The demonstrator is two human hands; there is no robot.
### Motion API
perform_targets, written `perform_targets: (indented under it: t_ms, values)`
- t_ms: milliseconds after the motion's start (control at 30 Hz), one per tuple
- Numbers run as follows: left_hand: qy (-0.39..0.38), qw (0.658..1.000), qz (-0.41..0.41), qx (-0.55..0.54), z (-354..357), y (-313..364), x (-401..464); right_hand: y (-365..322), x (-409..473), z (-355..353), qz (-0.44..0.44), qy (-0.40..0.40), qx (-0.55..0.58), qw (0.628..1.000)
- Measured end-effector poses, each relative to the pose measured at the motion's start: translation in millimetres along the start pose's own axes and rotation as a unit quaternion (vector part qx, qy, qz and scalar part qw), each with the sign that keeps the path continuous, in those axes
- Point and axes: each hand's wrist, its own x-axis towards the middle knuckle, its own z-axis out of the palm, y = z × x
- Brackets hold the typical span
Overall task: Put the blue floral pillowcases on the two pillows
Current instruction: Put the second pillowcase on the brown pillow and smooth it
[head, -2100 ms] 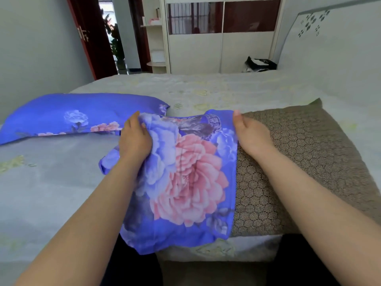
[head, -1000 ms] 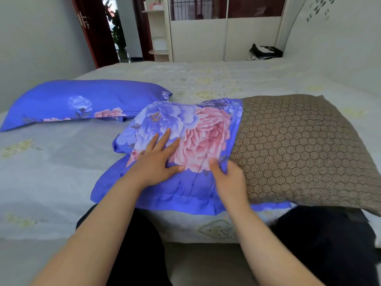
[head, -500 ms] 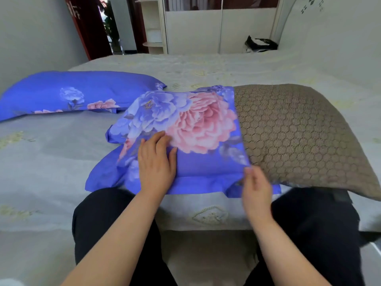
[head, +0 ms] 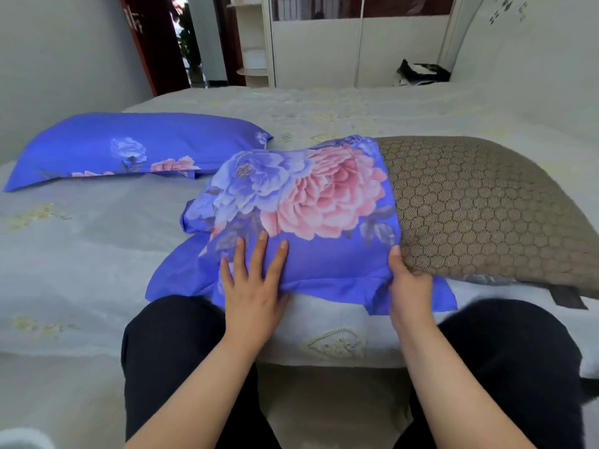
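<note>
A brown honeycomb-patterned pillow is lying across the near edge of the bed, and everything here is placed against it. A blue floral pillowcase is covering only the pillow's left end, its open hem running across the pillow's top; the rest of the pillow to the right is lying bare. The left hand is pressing flat on the pillowcase at the pillow's near left part, fingers straight and spread, gripping nothing. The right hand is holding the pillowcase hem at the pillow's near edge, thumb on top of the fabric and the other fingers tucked underneath, out of sight. A loose blue flap is trailing off the pillow's near left corner onto the bed. Well to the left of the brown pillow and farther back, a second pillow already in its blue floral case is lying flat. Beyond the brown pillow's far side, a black-and-white bag is sitting by the white wardrobe.
</note>
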Motion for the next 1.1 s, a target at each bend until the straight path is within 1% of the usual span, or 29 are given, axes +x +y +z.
perform_targets:
  t_ms: [33,100,167,200,267,300,367,400,467,533,600,667,700,733,767,800,833,867,900,933,967,1000,1033,1067,1100]
  values:
    - [0.006,1.000,-0.017,-0.009,-2,0,9,-10,3,4,-0.047,0.008,-0.021,0.999]
    - [0.024,0.999,-0.029,-0.034,-11,6,33,-41,10,17,-0.136,-0.011,-0.046,0.990]
    - [0.041,0.997,-0.028,-0.065,-25,14,59,-81,20,36,-0.210,-0.026,-0.094,0.973]
    - [0.051,0.994,-0.035,-0.090,-34,18,72,-100,25,49,-0.243,-0.020,-0.117,0.963]
    - [0.060,0.976,-0.082,-0.190,-56,27,98,-139,34,75,-0.303,-0.020,-0.170,0.937]
    - [0.062,0.956,-0.121,-0.261,-64,31,112,-159,37,89,-0.332,-0.025,-0.196,0.923]
    - [0.079,0.896,-0.191,-0.392,-77,38,135,-193,49,117,-0.379,-0.042,-0.247,0.891]
    - [0.106,0.858,-0.213,-0.456,-80,38,150,-208,56,133,-0.406,-0.060,-0.262,0.873]
    - [0.149,0.757,-0.269,-0.576,-85,35,181,-227,69,163,-0.454,-0.111,-0.297,0.833]
    - [0.149,0.649,-0.333,-0.667,-83,30,207,-239,76,191,-0.478,-0.179,-0.343,0.788]
    - [0.132,0.557,-0.362,-0.736,-73,27,222,-240,71,207,-0.499,-0.203,-0.413,0.734]
    - [0.115,0.489,-0.392,-0.771,-55,19,226,-228,62,210,-0.505,-0.216,-0.499,0.670]
    - [0.099,0.467,-0.416,-0.774,-41,12,224,-216,58,204,-0.489,-0.236,-0.543,0.640]
    - [0.076,0.463,-0.445,-0.763,-24,1,218,-199,57,197,-0.456,-0.264,-0.585,0.617]
    - [0.039,0.478,-0.472,-0.740,-6,-12,210,-180,60,187,-0.406,-0.297,-0.628,0.594]
    - [-0.007,0.501,-0.498,-0.708,11,-25,199,-160,65,175,-0.341,-0.328,-0.671,0.572]
    - [-0.065,0.543,-0.514,-0.661,30,-38,186,-142,72,163,-0.276,-0.354,-0.705,0.548]
    - [-0.126,0.592,-0.516,-0.607,47,-51,173,-125,80,151,-0.225,-0.375,-0.728,0.528]
    - [-0.185,0.644,-0.497,-0.552,58,-61,163,-113,86,141,-0.200,-0.386,-0.740,0.513]
    - [-0.222,0.683,-0.476,-0.508,60,-66,156,-105,91,133,-0.201,-0.387,-0.742,0.510]
    - [-0.235,0.715,-0.455,-0.476,58,-70,154,-102,94,129,-0.217,-0.374,-0.740,0.516]
    - [-0.225,0.753,-0.434,-0.440,54,-72,156,-102,97,128,-0.235,-0.352,-0.735,0.529]
    - [-0.192,0.803,-0.406,-0.392,51,-74,161,-106,100,129,-0.245,-0.332,-0.730,0.546]
    - [-0.145,0.854,-0.359,-0.346,46,-76,169,-110,104,131,-0.246,-0.320,-0.724,0.560]
    - [-0.102,0.895,-0.294,-0.321,39,-76,178,-116,109,133,-0.244,-0.319,-0.720,0.566]
